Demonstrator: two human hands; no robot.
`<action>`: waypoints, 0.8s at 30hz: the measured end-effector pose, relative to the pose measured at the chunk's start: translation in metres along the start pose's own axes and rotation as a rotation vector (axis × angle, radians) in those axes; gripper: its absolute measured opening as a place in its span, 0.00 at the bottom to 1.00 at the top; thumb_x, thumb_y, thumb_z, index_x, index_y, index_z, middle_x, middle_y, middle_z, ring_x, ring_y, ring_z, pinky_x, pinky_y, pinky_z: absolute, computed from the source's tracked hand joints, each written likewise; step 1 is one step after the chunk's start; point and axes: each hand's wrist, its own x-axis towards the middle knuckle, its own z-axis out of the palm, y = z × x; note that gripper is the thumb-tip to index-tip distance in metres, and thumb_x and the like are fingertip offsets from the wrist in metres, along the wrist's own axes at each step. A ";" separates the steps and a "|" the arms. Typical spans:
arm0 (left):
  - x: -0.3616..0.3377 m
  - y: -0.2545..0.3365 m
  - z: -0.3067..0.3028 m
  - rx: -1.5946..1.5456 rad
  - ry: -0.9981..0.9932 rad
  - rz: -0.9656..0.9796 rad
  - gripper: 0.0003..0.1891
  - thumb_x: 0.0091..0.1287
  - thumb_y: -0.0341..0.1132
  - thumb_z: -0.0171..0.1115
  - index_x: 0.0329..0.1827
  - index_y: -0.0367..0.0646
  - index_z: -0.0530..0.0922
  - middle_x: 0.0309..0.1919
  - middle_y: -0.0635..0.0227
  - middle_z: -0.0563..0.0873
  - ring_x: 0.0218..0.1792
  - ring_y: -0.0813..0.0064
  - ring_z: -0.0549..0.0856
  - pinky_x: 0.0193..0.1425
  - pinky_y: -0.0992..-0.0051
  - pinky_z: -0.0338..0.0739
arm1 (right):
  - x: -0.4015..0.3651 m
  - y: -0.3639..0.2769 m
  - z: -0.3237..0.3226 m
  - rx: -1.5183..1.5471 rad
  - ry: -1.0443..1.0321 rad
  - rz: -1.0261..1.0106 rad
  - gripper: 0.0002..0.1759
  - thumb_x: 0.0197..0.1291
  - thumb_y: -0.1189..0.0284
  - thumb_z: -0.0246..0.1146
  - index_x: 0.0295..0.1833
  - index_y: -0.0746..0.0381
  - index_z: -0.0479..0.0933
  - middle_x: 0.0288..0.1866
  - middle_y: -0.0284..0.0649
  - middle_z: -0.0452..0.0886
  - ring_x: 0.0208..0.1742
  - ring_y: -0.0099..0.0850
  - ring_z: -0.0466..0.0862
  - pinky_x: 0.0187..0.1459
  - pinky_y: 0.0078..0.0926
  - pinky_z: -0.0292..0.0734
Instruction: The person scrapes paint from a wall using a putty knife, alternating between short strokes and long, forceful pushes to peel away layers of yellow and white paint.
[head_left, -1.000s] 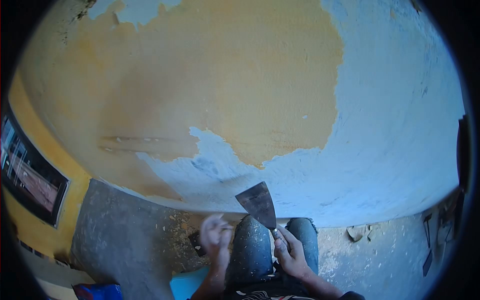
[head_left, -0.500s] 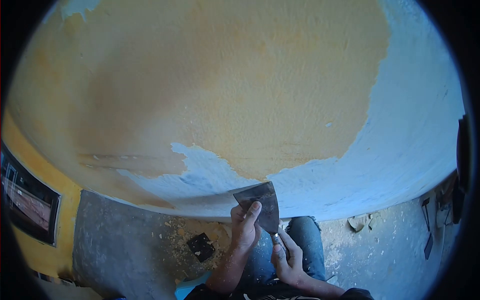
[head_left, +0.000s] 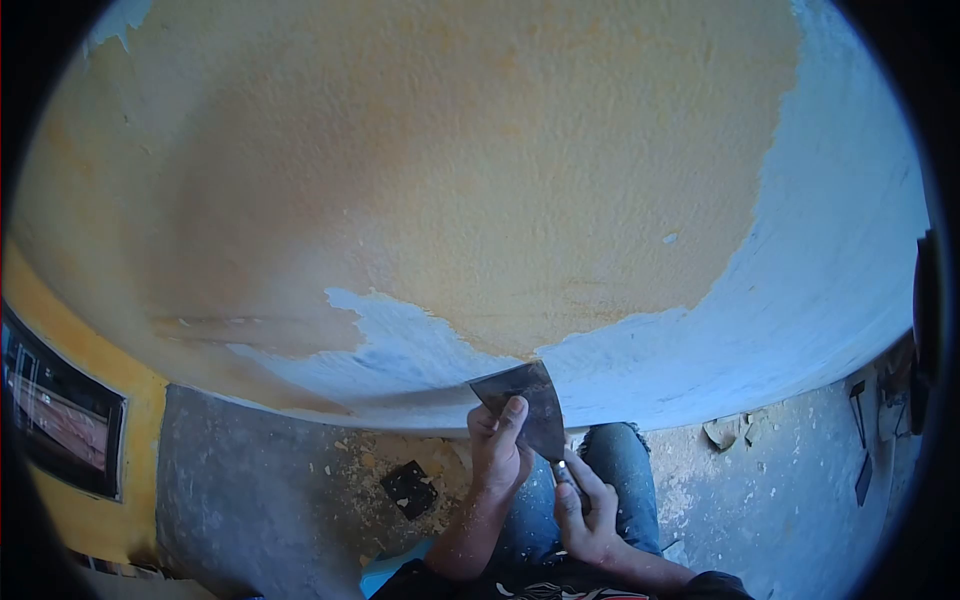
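Observation:
A wide-bladed scraper (head_left: 536,408) has its broad edge at the lower border of the yellow paint (head_left: 560,200), where the paint meets the bare whitish wall (head_left: 640,365). My left hand (head_left: 500,445) grips the blade, thumb pressed on its upper face and fingers behind. Lower down, my right hand (head_left: 590,515) is wrapped round the scraper's handle (head_left: 563,474). Whether the edge touches the wall cannot be made out for certain.
Paint flakes (head_left: 365,465) litter the grey floor (head_left: 250,480) around a dark square piece (head_left: 409,490). My knee (head_left: 625,470) is close to the wall. A light blue object (head_left: 390,570) sits beside me. Long dark tools (head_left: 862,480) lie at right; a dark-framed opening (head_left: 65,410) is at left.
The view has shifted slightly, and the wall looks a little closer. Both hands keep their hold on the scraper, whose edge remains at the same paint border.

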 end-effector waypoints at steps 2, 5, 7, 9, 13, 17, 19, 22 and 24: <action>0.000 -0.005 -0.003 0.016 -0.003 0.016 0.13 0.77 0.39 0.57 0.49 0.35 0.79 0.32 0.60 0.87 0.28 0.68 0.88 0.28 0.64 0.88 | -0.005 0.002 0.014 0.028 0.038 -0.042 0.27 0.76 0.67 0.55 0.75 0.69 0.65 0.25 0.30 0.75 0.24 0.14 0.73 0.27 0.16 0.68; -0.009 0.007 0.008 -0.019 0.010 -0.050 0.13 0.77 0.39 0.57 0.47 0.36 0.80 0.31 0.59 0.87 0.25 0.68 0.88 0.26 0.66 0.87 | -0.009 0.001 0.005 -0.076 0.023 -0.070 0.27 0.74 0.70 0.56 0.74 0.68 0.66 0.28 0.33 0.80 0.26 0.15 0.76 0.28 0.17 0.71; 0.002 0.014 0.015 -0.015 -0.020 0.010 0.13 0.77 0.40 0.56 0.46 0.36 0.80 0.30 0.60 0.87 0.25 0.68 0.88 0.26 0.66 0.87 | 0.003 -0.003 -0.001 -0.009 0.002 -0.023 0.27 0.75 0.69 0.56 0.74 0.68 0.66 0.25 0.33 0.80 0.25 0.15 0.76 0.28 0.18 0.72; 0.003 0.013 0.019 -0.009 -0.030 0.059 0.14 0.77 0.42 0.56 0.45 0.37 0.79 0.28 0.60 0.86 0.23 0.68 0.87 0.25 0.67 0.87 | 0.007 -0.005 0.006 -0.072 0.008 -0.033 0.27 0.75 0.68 0.56 0.75 0.67 0.66 0.22 0.32 0.78 0.24 0.15 0.75 0.28 0.18 0.72; -0.006 0.028 0.021 0.048 0.041 -0.026 0.15 0.77 0.42 0.57 0.48 0.36 0.78 0.28 0.60 0.85 0.24 0.68 0.86 0.26 0.66 0.87 | 0.001 -0.019 0.002 -0.062 -0.058 -0.001 0.28 0.75 0.67 0.55 0.76 0.65 0.65 0.22 0.31 0.77 0.24 0.15 0.75 0.28 0.18 0.72; -0.005 -0.002 0.013 0.049 0.125 0.005 0.13 0.77 0.39 0.56 0.48 0.36 0.79 0.30 0.61 0.86 0.25 0.70 0.87 0.27 0.67 0.87 | -0.006 -0.002 0.003 -0.048 -0.012 0.035 0.29 0.75 0.67 0.55 0.77 0.65 0.63 0.25 0.31 0.78 0.25 0.16 0.76 0.29 0.19 0.72; -0.005 0.005 0.008 0.029 0.075 0.021 0.13 0.77 0.39 0.56 0.47 0.36 0.80 0.30 0.61 0.86 0.25 0.70 0.87 0.27 0.68 0.87 | -0.010 -0.002 0.009 0.002 -0.009 0.044 0.28 0.76 0.67 0.55 0.77 0.66 0.63 0.25 0.30 0.78 0.25 0.16 0.76 0.29 0.18 0.72; -0.010 -0.002 0.011 0.013 0.066 0.016 0.13 0.77 0.40 0.56 0.47 0.37 0.80 0.29 0.62 0.86 0.24 0.70 0.86 0.26 0.69 0.85 | -0.010 -0.012 -0.001 0.031 0.008 0.029 0.27 0.76 0.67 0.55 0.75 0.67 0.66 0.23 0.30 0.77 0.25 0.15 0.75 0.28 0.18 0.71; -0.004 0.006 0.024 -0.012 -0.030 0.018 0.14 0.77 0.42 0.57 0.46 0.37 0.80 0.30 0.63 0.86 0.25 0.70 0.87 0.27 0.69 0.85 | 0.000 -0.011 -0.003 -0.024 0.002 0.019 0.27 0.76 0.68 0.56 0.76 0.66 0.65 0.22 0.30 0.77 0.24 0.14 0.75 0.28 0.16 0.71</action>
